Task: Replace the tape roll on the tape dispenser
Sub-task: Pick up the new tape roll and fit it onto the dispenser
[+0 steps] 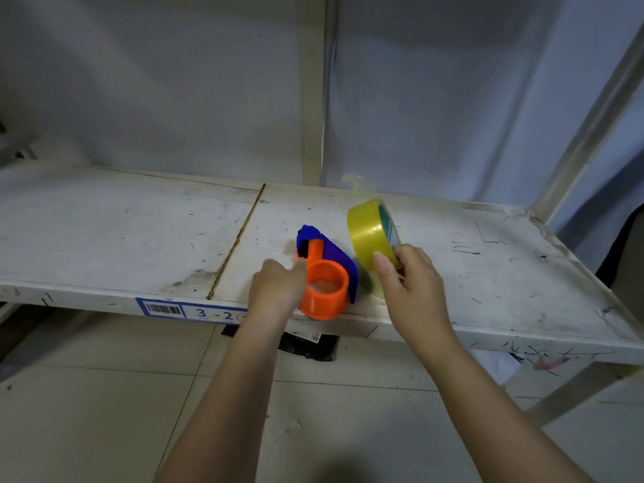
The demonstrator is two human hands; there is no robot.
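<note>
A tape dispenser [326, 273] lies on its side near the front edge of a white shelf [139, 231]. It has an orange hub and a blue side plate. The hub carries no roll. My left hand [278, 291] rests against the left side of the orange hub; whether the fingers grip it I cannot tell. My right hand [407, 277] holds a yellow tape roll [371, 235] upright on its edge, just right of the dispenser, thumb on its outer face. A loose end of tape sticks up from the roll's far side.
The shelf is scuffed, with a seam running left of the dispenser and a barcode label "3-2" [191, 310] on its front lip. Metal uprights [312, 88] stand behind and at the right. A black package [306, 345] lies on the tiled floor below.
</note>
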